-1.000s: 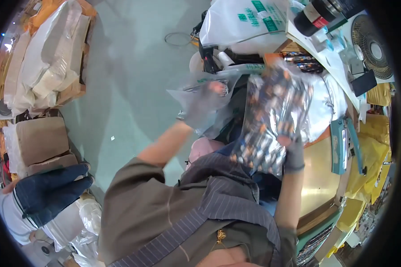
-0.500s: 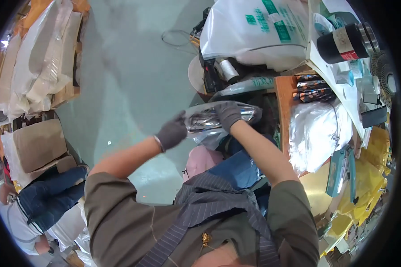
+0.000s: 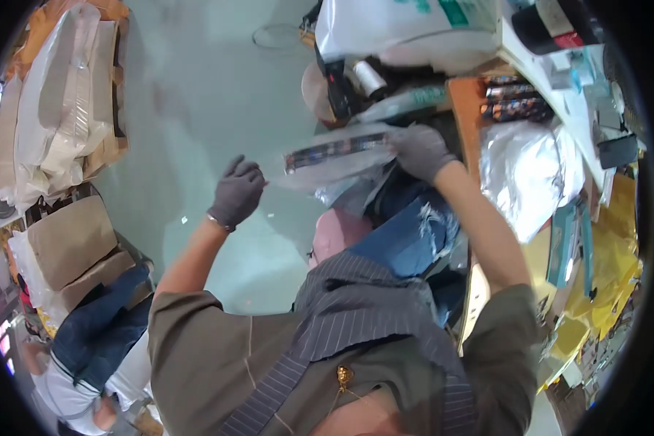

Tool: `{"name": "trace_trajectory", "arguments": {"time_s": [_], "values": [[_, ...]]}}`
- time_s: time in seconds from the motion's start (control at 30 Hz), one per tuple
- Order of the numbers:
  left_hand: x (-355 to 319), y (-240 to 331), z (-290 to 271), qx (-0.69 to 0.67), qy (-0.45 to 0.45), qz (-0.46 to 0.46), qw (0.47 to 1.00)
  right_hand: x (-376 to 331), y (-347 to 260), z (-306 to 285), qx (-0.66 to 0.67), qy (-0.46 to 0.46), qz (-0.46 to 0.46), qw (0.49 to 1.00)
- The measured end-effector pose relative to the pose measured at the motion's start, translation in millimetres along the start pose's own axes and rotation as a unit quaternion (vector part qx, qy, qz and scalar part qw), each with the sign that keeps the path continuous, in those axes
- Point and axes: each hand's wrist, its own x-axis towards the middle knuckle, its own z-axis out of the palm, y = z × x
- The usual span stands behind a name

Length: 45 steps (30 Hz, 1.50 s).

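Note:
My right hand (image 3: 419,152), in a grey glove, is closed round the right end of a clear plastic bag (image 3: 334,174). A slim, dark, patterned folded item (image 3: 334,151) lies inside the bag, which is stretched out sideways and smeared by motion. My left hand (image 3: 237,192), gloved too, has its fingers curled in a pinch beside the bag's left end. Whether the film's thin edge is between those fingertips is too blurred to make out. Below the bag are blue jeans (image 3: 407,229) and a pink rounded thing (image 3: 339,231).
On the right, an orange-brown wooden shelf (image 3: 466,120) holds dark patterned packets (image 3: 516,109) and clear bags (image 3: 523,174). A black bottle (image 3: 556,27) stands above. Wrapped boards (image 3: 58,102) are stacked far left. A co-worker in jeans (image 3: 98,338) is at lower left.
My left hand has moved left and down, away from the patterned item. My right hand has shifted right, and the bag now lies longer and flatter between them. The view has shifted slightly.

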Motion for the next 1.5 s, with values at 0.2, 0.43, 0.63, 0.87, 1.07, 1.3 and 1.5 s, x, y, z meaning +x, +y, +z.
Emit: {"name": "trace_trajectory", "arguments": {"time_s": [0.2, 0.43, 0.63, 0.87, 1.07, 1.3, 1.5], "values": [[-42, 29, -63, 0.025, 0.214, -0.041, 0.976, -58, -53, -57, 0.07, 0.228, -0.086, 0.967], [-16, -39, 22, -0.001, -0.009, -0.047, 0.999, 25, -47, 22, -0.037, -0.08, 0.057, 0.994], [5, -30, 23, 0.064, -0.034, -0.003, 0.997, -22, -57, 14, 0.01, 0.167, 0.047, 0.985], [69, 75, 41, -0.11, 0.113, 0.088, 0.984, -196, -87, -5, 0.147, 0.357, 0.204, 0.9], [154, 219, -19, -0.259, 0.166, 0.199, 0.931, -374, -92, 88, 0.046, 0.477, 0.6, 0.641], [274, 352, -24, -0.343, 0.138, 0.286, 0.884, -443, -126, 148, -0.047, 0.413, 0.611, 0.674], [348, 392, -14, -0.076, 0.006, 0.233, 0.969, -441, -126, 145, -0.032, 0.419, 0.617, 0.666]]}}
